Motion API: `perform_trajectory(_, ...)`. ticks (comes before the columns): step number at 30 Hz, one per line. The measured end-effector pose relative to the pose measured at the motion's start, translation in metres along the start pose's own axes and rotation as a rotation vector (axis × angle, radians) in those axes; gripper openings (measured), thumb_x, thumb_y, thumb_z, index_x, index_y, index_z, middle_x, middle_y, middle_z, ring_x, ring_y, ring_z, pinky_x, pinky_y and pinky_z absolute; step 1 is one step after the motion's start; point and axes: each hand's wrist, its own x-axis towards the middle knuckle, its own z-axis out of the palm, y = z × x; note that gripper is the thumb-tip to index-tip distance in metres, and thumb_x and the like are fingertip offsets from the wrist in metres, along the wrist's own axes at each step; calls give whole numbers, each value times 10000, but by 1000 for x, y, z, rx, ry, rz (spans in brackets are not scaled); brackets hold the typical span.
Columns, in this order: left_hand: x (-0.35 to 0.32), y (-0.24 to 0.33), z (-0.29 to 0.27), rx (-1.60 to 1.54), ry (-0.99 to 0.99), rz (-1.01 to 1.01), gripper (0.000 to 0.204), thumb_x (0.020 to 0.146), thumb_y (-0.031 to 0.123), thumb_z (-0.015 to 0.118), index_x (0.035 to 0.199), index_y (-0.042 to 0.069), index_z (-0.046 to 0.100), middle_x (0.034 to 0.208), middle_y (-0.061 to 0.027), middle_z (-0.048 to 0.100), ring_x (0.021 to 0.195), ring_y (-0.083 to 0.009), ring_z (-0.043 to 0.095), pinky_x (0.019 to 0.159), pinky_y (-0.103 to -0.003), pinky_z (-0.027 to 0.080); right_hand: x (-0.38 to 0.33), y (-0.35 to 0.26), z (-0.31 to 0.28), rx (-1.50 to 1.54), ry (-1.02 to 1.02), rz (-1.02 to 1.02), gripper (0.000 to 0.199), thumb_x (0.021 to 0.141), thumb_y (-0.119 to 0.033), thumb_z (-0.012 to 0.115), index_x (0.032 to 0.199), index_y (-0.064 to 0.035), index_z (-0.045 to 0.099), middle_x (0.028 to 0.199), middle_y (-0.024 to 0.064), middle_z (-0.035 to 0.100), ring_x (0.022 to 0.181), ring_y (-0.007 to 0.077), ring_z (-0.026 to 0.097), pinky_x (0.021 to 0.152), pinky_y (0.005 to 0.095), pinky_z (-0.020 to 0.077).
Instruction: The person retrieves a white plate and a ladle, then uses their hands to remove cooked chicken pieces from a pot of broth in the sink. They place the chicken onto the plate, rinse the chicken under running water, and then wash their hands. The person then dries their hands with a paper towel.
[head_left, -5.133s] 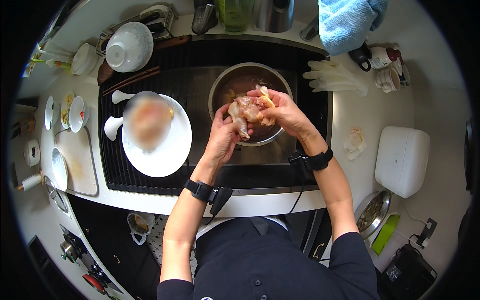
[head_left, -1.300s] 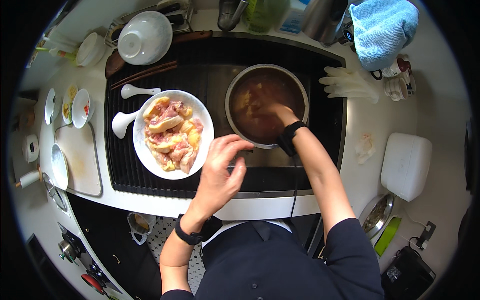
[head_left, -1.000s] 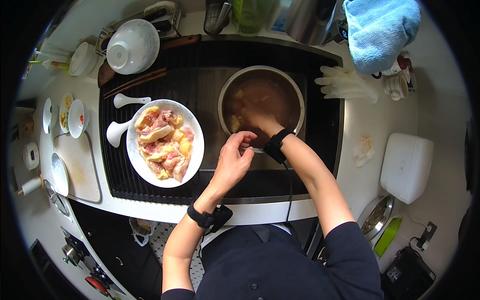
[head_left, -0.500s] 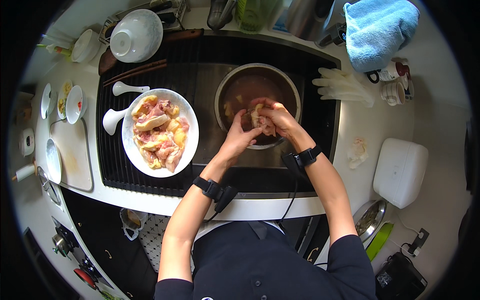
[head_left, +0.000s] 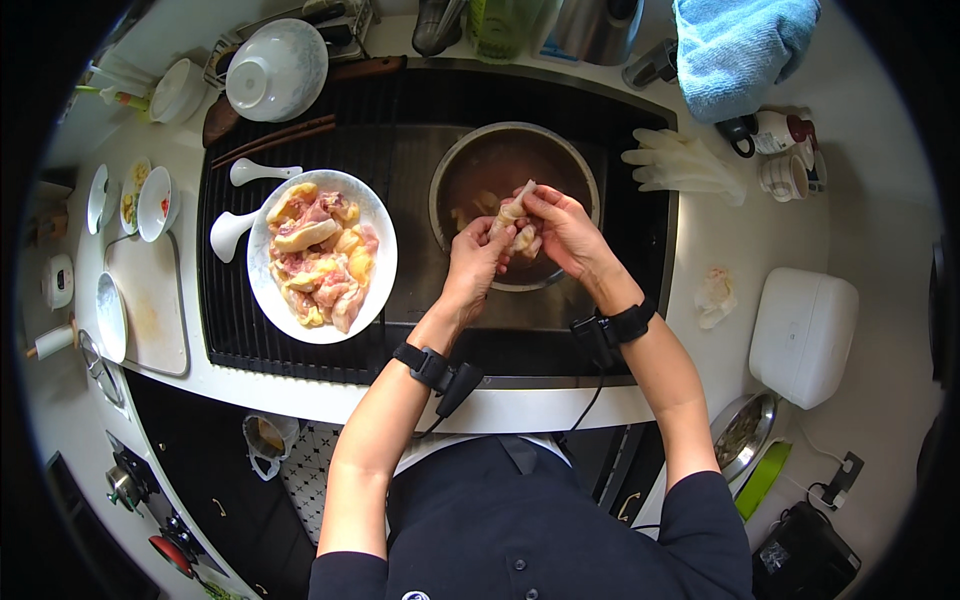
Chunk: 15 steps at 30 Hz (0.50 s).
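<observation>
Between both hands I hold a piece of raw chicken (head_left: 514,212) over a round metal basin (head_left: 448,160). My left hand (head_left: 475,258) is closed on its left side; my right hand (head_left: 570,235) pinches its upper right end. Reddish, cloudy water (head_left: 505,160) fills the basin, with a few yellowish bits of chicken showing at its left side. Left of the basin, a white plate (head_left: 385,300) carries several raw chicken pieces (head_left: 315,255) with yellow skin.
Two white spoons (head_left: 232,236) and brown chopsticks (head_left: 275,140) lie by the plate. An upturned bowl (head_left: 277,70) sits behind it. Pale gloves (head_left: 685,165), a blue towel (head_left: 745,50) and a white box (head_left: 803,337) are at the right. A cutting board (head_left: 148,300) lies at the left.
Both hands have lifted the chicken piece slightly and turned it, so one end now points up between my fingers. My right hand has shifted a little to the right.
</observation>
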Motion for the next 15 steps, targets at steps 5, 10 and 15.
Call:
perform_trajectory(5,-3,2,4,14,42,19,254,988,261,654,1079,24,639,824,21,629,681,-54,550,627,-200,441,-1,0,3,-86,103,61,206,982,-225,663,1113,-67,675,1028,63,727,873,107,640,803,263,498)
perform_trajectory(10,-2,15,1,14,-25,47,248,1013,268,600,1063,32,654,815,7,656,725,-61,591,659,-207,457,-4,-3,6,-285,74,45,237,987,-274,651,1090,-70,714,978,45,728,855,109,642,809,262,478)
perform_trajectory(15,-15,34,-7,-77,-87,-4,275,1051,244,481,1127,24,627,882,-34,681,772,-90,615,693,-222,484,9,5,-24,-261,234,-1,301,1013,-271,552,1136,-34,691,1046,78,709,896,126,649,813,272,503)
